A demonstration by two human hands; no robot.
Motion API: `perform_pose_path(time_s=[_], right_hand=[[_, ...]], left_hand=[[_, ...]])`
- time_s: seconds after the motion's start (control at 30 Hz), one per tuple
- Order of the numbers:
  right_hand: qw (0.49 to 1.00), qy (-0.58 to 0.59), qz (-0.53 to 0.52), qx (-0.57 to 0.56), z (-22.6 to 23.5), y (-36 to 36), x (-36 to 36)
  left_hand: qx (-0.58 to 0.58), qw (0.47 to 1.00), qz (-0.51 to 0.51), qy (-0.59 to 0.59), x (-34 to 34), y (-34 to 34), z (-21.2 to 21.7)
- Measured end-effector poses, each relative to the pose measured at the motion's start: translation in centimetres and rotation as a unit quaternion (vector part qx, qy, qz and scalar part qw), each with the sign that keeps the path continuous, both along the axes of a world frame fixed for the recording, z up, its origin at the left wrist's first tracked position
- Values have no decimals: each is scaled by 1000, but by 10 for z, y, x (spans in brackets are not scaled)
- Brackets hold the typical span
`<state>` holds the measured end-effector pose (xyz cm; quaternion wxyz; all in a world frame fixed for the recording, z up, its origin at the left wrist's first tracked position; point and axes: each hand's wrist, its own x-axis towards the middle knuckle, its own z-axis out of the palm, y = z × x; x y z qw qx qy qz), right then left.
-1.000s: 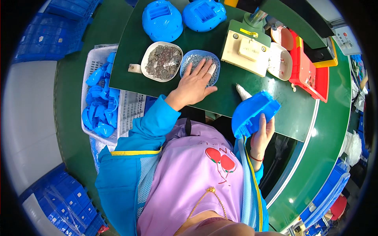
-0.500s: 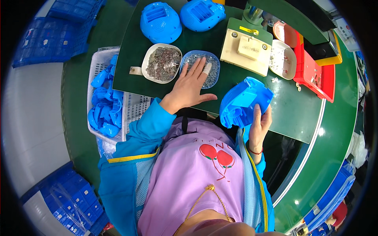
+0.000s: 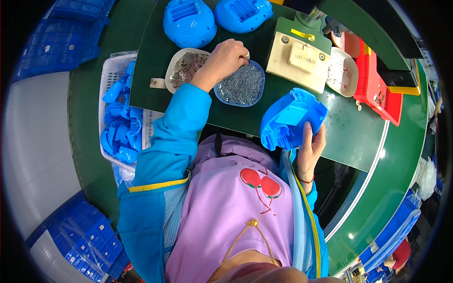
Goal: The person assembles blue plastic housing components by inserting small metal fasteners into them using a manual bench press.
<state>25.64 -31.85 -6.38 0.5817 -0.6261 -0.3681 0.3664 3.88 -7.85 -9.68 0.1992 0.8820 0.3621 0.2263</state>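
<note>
My left hand (image 3: 223, 62) is over the far left rim of a blue dish (image 3: 239, 87) full of small grey metal pieces. Its fingers are curled in, and whatever they may hold is too small or hidden to see. A white dish (image 3: 177, 70) of flat silvery pieces lies partly under that wrist. With my right hand (image 3: 312, 147) I grip a blue plastic shell (image 3: 293, 120) by its right side, thumb inside the rim. The shell is tilted with its hollow, ribbed inside toward me, just past the bench's near edge.
Two blue casings (image 3: 190, 23) stand at the back. A press with a cream fixture block (image 3: 302, 59) is right of the dishes. Beyond it are a white dish (image 3: 348, 75) and a red bin (image 3: 377, 89). On the left, a white crate (image 3: 107, 94) holds blue plastic parts.
My left hand has gone from lying spread on the grey pieces to curled fingers at the dish's far left rim. My right hand still holds the shell, nearly unmoved.
</note>
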Motion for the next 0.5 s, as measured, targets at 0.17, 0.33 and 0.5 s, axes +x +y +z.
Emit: perform_pose_path(time_s=[0.17, 0.33, 0.5], right_hand=[[999, -28, 19, -4, 5, 4, -4], [999, -8, 48, -16, -4, 12, -4], [994, -90, 62, -8, 1, 18, -9]], left_hand=[[27, 998, -37, 32, -3, 2, -1], [50, 994, -71, 69, -3, 1, 4], [152, 984, -34, 91, -13, -12, 3]])
